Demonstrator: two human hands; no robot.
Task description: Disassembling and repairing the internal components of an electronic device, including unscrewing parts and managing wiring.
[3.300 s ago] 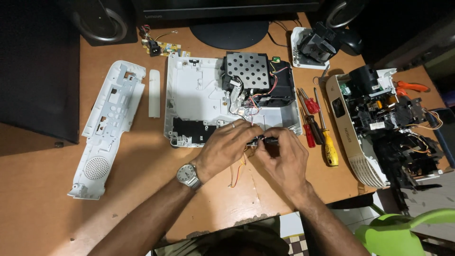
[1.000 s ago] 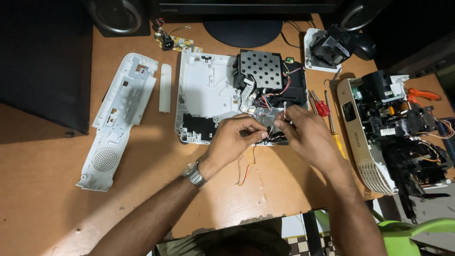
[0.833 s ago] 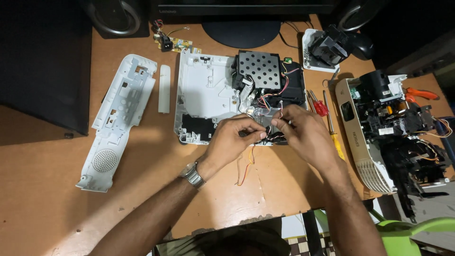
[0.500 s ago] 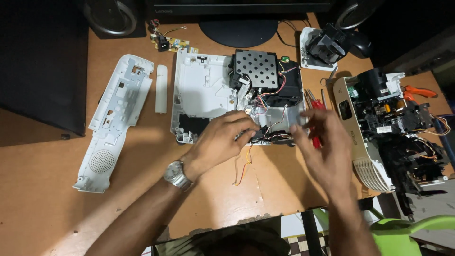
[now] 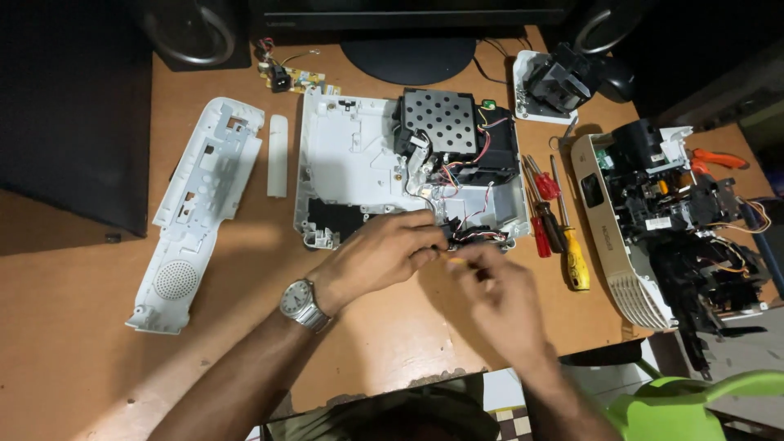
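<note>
My left hand (image 5: pixel 380 257), with a wristwatch (image 5: pixel 299 303) on it, rests at the near edge of the opened white housing (image 5: pixel 351 159) on the table (image 5: pixel 98 367). Its fingers are curled in a closed grip on a small dark connector (image 5: pixel 452 237) at the end of a bundle of thin wires (image 5: pixel 478 233) that runs out of the housing. My right hand (image 5: pixel 502 298) is just to the right of it and a little nearer to me, blurred; thumb and forefinger are drawn together near a small yellowish bit between the two hands, but I cannot tell whether that grip actually has hold of anything.

In the far part of the housing sits a black perforated metal cover (image 5: pixel 441 122) with red and black leads beside it. Right of the housing lie red-handled screwdrivers (image 5: pixel 541 216) and a yellow-handled screwdriver (image 5: pixel 574 260). Further right stands the stripped projector body (image 5: pixel 670 220). Well to the left lies a long white plastic panel (image 5: pixel 192 216) with a round speaker grille, and a narrow white strip (image 5: pixel 278 155) beside it.
</note>
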